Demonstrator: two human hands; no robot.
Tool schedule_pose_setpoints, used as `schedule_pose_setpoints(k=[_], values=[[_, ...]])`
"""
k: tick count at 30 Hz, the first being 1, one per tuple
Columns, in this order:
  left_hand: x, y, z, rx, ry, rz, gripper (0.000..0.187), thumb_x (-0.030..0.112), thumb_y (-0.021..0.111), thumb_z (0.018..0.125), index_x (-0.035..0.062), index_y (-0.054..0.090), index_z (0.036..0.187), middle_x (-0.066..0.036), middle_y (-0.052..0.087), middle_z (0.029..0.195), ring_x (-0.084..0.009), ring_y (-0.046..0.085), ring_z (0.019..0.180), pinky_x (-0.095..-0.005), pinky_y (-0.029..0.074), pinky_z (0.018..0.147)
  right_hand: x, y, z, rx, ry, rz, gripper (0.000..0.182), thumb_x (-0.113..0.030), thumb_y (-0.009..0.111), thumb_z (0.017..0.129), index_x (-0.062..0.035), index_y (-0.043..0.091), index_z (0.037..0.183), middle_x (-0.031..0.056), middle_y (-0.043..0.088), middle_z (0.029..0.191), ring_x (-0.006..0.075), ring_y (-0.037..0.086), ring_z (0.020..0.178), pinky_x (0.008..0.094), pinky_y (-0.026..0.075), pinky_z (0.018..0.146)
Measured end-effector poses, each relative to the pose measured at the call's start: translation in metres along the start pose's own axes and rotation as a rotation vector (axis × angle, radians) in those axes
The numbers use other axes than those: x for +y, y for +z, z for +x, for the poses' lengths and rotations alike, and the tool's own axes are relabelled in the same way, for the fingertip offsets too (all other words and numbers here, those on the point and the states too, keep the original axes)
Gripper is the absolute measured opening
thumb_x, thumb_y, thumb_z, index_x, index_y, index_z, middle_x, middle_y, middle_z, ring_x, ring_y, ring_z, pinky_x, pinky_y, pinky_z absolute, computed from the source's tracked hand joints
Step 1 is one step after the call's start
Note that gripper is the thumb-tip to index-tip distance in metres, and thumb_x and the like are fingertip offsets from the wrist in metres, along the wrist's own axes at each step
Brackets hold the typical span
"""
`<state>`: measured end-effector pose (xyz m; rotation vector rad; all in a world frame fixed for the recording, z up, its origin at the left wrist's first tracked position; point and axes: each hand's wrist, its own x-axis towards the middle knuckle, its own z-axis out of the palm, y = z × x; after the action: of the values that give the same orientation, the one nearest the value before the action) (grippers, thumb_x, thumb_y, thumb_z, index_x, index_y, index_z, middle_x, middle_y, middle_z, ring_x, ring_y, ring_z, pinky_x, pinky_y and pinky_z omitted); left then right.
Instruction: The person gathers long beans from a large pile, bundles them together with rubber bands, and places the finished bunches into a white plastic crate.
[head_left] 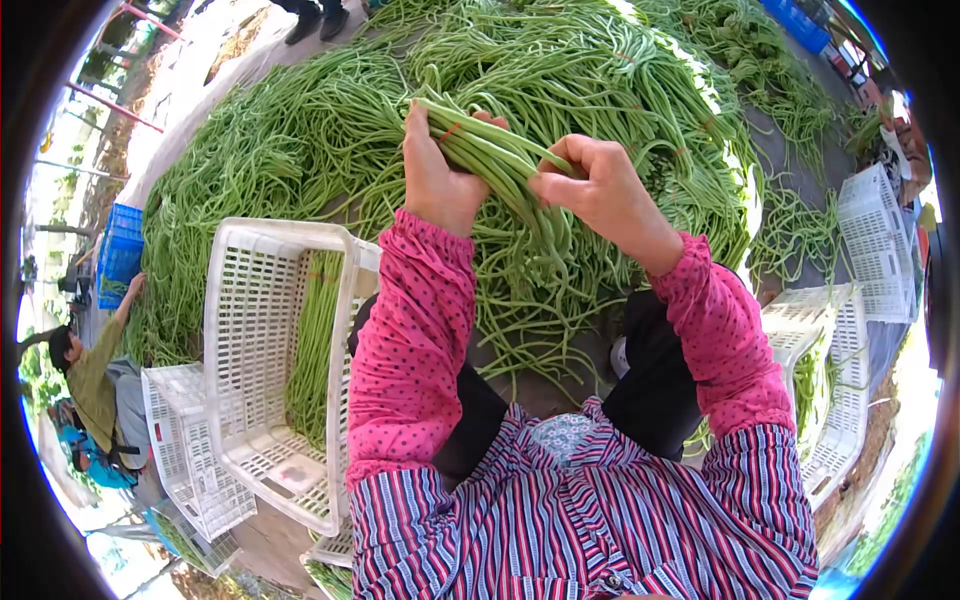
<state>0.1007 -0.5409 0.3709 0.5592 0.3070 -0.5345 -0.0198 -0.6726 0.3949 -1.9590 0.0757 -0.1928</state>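
My left hand point(438, 175) is wrapped round a bundle of green long beans point(495, 160), held up in front of me. A reddish band point(452, 131) shows on the bundle near my left fingers. My right hand point(600, 190) is closed, thumb and fingers pinching a long bean point(545, 152) at the bundle's right side. The fingertips of my right hand are partly hidden. Below the bundle, the beans' thin ends hang down over a large heap of long beans point(330, 130) spread on the ground.
At my left stands a white plastic crate point(225, 340) with long beans inside. Another white crate point(850, 370) is at my right, with more crates beyond. A person point(95, 390) reaches toward the heap at far left, near a blue crate point(122, 240). Another person's shoes point(318, 25) show at the top.
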Motion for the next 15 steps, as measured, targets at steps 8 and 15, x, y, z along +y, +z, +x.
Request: schedule_pose_setpoints(k=[8, 15], values=[[0.039, -0.023, 0.031, -0.011, -0.017, -0.186, 0.054, 0.049, 0.035, 0.095, -0.0019, 0.05, 0.09, -0.016, 0.058, 0.082, -0.0291, 0.058, 0.08, -0.0461, 0.048, 0.079, -0.01, -0.039, -0.029, -0.387, 0.312, 0.861, 0.013, -0.007, 0.055, 0.086, -0.0021, 0.052, 0.097, -0.0068, 0.038, 0.061, 0.0022, 0.03, 0.047, 0.0211, 0.022, 0.042], [0.018, -0.004, 0.004, -0.129, -0.12, -0.188, 0.046, 0.044, 0.042, 0.095, -0.0012, 0.047, 0.093, -0.013, 0.055, 0.08, -0.0263, 0.056, 0.078, -0.0412, 0.05, 0.075, 0.015, -0.01, -0.017, 0.205, 0.068, 0.32, 0.015, -0.016, 0.07, 0.083, -0.0024, 0.068, 0.089, -0.0024, 0.052, 0.067, 0.0095, 0.049, 0.057, 0.0239, 0.04, 0.053]])
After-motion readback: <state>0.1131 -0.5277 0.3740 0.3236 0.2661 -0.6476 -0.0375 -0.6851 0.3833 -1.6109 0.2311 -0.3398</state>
